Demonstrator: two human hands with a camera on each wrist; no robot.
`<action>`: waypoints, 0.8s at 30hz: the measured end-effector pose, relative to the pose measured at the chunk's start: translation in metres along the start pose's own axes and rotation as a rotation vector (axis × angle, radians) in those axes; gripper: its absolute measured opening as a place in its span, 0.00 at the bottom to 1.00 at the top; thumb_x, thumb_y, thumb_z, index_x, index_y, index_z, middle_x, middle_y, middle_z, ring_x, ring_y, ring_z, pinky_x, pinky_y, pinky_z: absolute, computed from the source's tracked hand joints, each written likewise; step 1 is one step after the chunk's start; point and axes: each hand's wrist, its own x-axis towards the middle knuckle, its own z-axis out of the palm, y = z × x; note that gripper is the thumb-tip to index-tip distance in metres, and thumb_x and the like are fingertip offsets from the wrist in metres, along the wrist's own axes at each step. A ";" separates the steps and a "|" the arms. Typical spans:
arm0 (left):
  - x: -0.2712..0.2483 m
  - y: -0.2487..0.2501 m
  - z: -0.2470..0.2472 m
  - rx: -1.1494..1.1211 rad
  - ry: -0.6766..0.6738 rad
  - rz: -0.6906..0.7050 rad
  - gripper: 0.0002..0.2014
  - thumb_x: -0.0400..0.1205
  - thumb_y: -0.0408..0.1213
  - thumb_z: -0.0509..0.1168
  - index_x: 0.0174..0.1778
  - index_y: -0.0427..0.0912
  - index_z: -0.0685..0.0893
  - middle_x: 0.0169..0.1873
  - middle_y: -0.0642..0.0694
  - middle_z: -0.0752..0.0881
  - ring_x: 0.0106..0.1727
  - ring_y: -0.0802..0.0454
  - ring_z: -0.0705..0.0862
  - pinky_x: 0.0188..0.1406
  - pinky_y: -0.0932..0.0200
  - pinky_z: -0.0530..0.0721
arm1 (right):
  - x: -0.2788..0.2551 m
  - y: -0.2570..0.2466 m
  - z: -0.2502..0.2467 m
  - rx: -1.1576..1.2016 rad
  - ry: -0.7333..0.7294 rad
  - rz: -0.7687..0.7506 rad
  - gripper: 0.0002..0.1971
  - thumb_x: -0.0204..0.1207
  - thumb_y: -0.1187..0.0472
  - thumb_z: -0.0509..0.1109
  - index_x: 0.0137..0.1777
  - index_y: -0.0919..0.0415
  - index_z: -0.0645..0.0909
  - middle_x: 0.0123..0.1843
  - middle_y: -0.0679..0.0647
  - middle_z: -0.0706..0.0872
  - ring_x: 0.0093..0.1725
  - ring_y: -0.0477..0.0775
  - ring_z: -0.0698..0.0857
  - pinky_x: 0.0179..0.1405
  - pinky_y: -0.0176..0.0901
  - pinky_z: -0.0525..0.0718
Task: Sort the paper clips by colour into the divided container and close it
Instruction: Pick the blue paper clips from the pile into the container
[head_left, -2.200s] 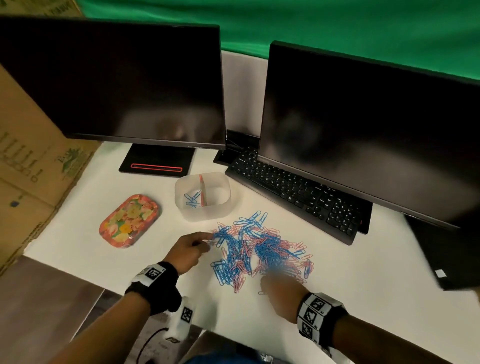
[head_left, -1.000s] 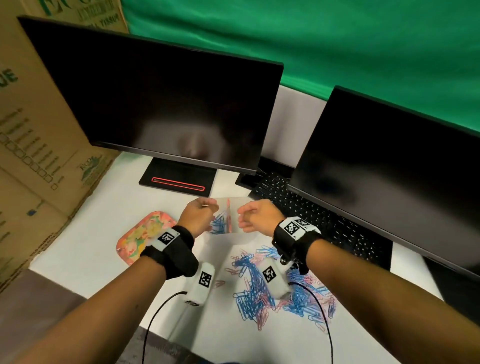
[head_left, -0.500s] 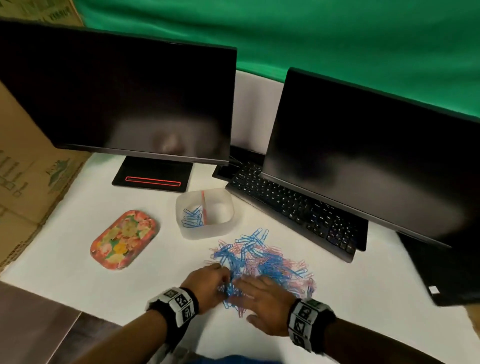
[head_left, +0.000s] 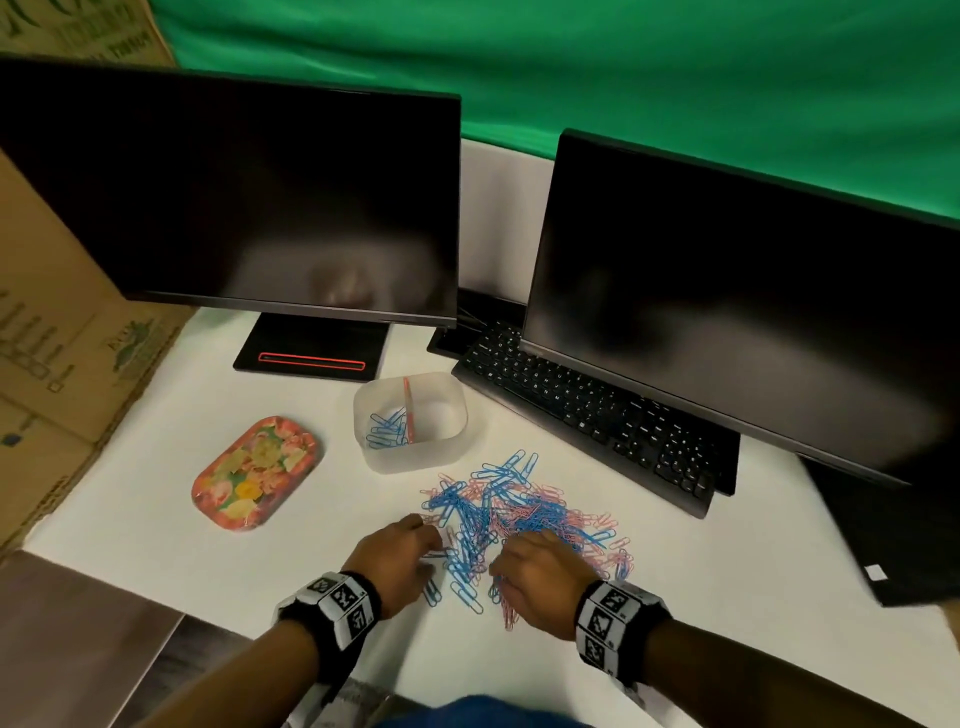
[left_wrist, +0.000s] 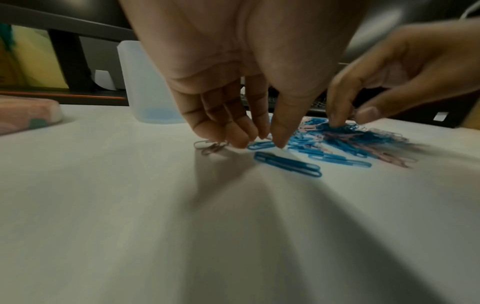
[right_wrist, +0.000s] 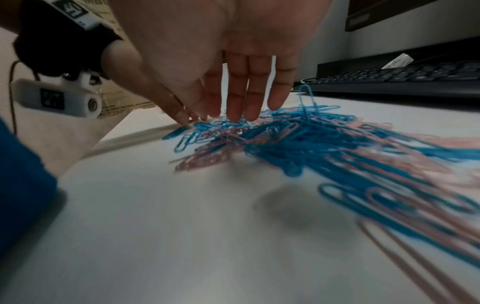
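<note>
A heap of blue and pink paper clips (head_left: 519, 512) lies on the white table in front of a translucent container (head_left: 415, 454) with a red divider (head_left: 409, 410). Several blue clips (head_left: 384, 434) sit in its left compartment; the right one looks bare. Its floral lid (head_left: 257, 473) lies to the left. My left hand (head_left: 434, 543) is at the heap's near left edge, thumb and fingertips (left_wrist: 241, 142) touching down around a blue clip (left_wrist: 259, 145). My right hand (head_left: 511, 558) hovers with straight fingers (right_wrist: 233, 115) on the heap's near side, holding nothing.
Two dark monitors (head_left: 234, 208) (head_left: 753, 322) stand at the back, with a black keyboard (head_left: 587, 415) under the right one, close to the heap. A cardboard box (head_left: 47, 332) lines the left side. The table's near edge (head_left: 208, 618) runs just behind my wrists.
A second ago both hands were up over the container. They have come back down to the near side of the heap, and the fingers now spread among the clips.
</note>
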 end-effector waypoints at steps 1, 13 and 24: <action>0.002 0.002 -0.001 0.016 0.000 -0.020 0.16 0.79 0.42 0.62 0.63 0.52 0.79 0.62 0.52 0.78 0.62 0.47 0.81 0.54 0.55 0.79 | 0.009 -0.003 -0.002 0.011 0.008 0.016 0.13 0.74 0.50 0.58 0.43 0.48 0.85 0.39 0.45 0.84 0.39 0.50 0.84 0.40 0.41 0.84; 0.015 0.008 -0.009 0.017 -0.029 -0.067 0.07 0.80 0.38 0.60 0.48 0.42 0.82 0.51 0.42 0.83 0.53 0.41 0.83 0.44 0.56 0.75 | 0.062 -0.029 0.003 0.088 -0.157 0.143 0.10 0.78 0.66 0.61 0.54 0.66 0.83 0.54 0.61 0.83 0.56 0.62 0.81 0.58 0.52 0.79; 0.009 -0.015 -0.022 -0.450 0.109 -0.073 0.20 0.78 0.27 0.57 0.55 0.54 0.84 0.40 0.50 0.81 0.45 0.50 0.82 0.47 0.66 0.73 | 0.054 -0.015 -0.016 0.814 0.072 0.450 0.09 0.74 0.69 0.67 0.39 0.53 0.81 0.31 0.44 0.81 0.30 0.37 0.78 0.35 0.30 0.78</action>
